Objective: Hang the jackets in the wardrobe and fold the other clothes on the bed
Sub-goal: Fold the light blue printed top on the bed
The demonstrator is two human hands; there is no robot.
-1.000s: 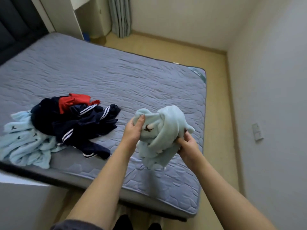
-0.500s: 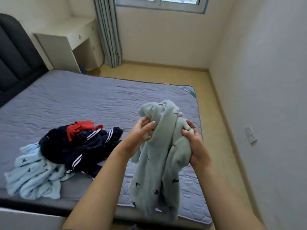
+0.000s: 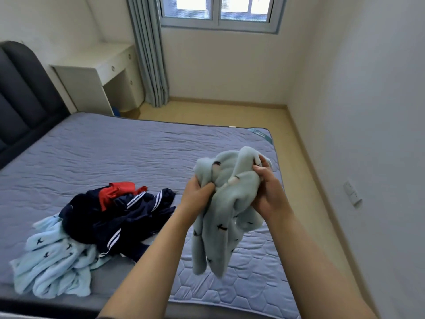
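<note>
Fleece, pale blue-green with small dark marks, is what I have in hand: the fleece garment [image 3: 226,203] hangs bunched in the air over the near right part of the bed [image 3: 138,153], clear of the mattress, its lower end dangling toward the quilted cover. My left hand [image 3: 197,196] grips a fistful of it on the left side, fingers curled into the cloth. My right hand [image 3: 269,192] gathers its upper right edge, fingers curled round the fabric too. Both hands are closed on this 1 piece, and it is crumpled, not spread out, so I judge I am only hunting for its edges before any fold can be made.

To the left on the mattress lies a loose heap. In it is a navy garment [image 3: 128,215] with white stripes, a red piece [image 3: 115,191] on its far side, and a lighter blue fleece piece [image 3: 53,268] with the same dark marks, partly under the navy one by the near edge. All 3 are unfolded.

I see no folded stack on the bed, and no wardrobe or hanger in view, so I cannot tell whether any jacket has been hung. By my reckoning the task is near its start, with at least 4 items to sort, fold or hang.

Beyond the bed stand a dark headboard [image 3: 20,93], a white desk [image 3: 96,72] and a grey curtain [image 3: 149,54].
</note>
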